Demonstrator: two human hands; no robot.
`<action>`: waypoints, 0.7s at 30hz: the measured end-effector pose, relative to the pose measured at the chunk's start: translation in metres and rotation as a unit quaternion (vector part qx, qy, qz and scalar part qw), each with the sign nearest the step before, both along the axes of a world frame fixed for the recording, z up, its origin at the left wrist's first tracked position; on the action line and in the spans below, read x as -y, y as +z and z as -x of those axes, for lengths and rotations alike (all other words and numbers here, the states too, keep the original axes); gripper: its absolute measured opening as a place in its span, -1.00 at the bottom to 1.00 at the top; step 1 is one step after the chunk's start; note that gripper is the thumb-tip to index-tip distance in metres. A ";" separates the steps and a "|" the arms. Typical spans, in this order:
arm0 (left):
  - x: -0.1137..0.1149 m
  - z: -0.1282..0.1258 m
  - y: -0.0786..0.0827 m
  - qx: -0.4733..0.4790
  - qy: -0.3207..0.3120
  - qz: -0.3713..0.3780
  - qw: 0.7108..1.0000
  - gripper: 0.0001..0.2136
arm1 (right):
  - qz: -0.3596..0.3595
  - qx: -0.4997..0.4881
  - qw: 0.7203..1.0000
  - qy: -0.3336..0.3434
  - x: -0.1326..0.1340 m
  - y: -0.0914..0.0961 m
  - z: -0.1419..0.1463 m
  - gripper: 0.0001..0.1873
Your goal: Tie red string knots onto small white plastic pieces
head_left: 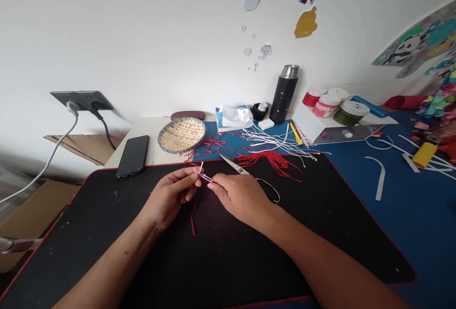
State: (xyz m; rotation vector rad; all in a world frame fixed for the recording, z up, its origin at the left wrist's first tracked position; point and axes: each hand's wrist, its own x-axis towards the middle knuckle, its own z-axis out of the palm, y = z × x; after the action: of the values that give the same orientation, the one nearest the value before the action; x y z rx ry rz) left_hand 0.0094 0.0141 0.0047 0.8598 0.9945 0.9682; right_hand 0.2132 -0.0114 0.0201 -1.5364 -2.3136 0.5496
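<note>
One small bundle of pink and white cord (205, 176) is being held between the left hand (169, 196) and the right hand (242, 197), just above the far edge of the black desk mat (221, 266). I am seeing the left hand closed on it between thumb and fingertips, while the right hand is gripping the other end the same way; I cannot tell how the strands run inside the pinch. I am judging the cord light, soft and limp, so I would be taking hold close to the bundled part, not by its loose ends.

Across the mat's far edge, a pair of scissors (232, 163) is lying with its black handle loop (270, 190) beside the right hand. A short red cord (193, 220) is lying on the mat below the hands. Beyond that edge, red cords (270, 161) and white cords (278, 140) are spreading out, with a woven bamboo basket (181, 135) farther left. A black smartphone (132, 156) is resting near the mat's far left corner.
</note>
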 end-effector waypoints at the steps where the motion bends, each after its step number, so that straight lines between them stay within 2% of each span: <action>1: 0.000 0.000 0.000 -0.001 -0.001 0.000 1.000 -0.73 | 0.002 -0.001 1.000 -0.001 0.000 0.001 0.000 -0.65; 11: -0.001 0.002 0.001 -0.004 -0.019 0.002 1.000 -0.72 | 0.014 0.012 1.000 -0.001 -0.001 0.002 0.001 -0.63; 21: -0.006 0.009 0.002 -0.011 -0.048 0.006 0.999 -0.70 | 0.068 -0.051 0.996 -0.002 -0.001 0.007 -0.002 -0.65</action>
State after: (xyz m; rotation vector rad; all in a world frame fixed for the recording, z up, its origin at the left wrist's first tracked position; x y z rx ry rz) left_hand 0.0004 0.0197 0.0065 0.9011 0.9692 0.8719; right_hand 0.2152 -0.0105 0.0271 -1.5347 -2.2354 0.7809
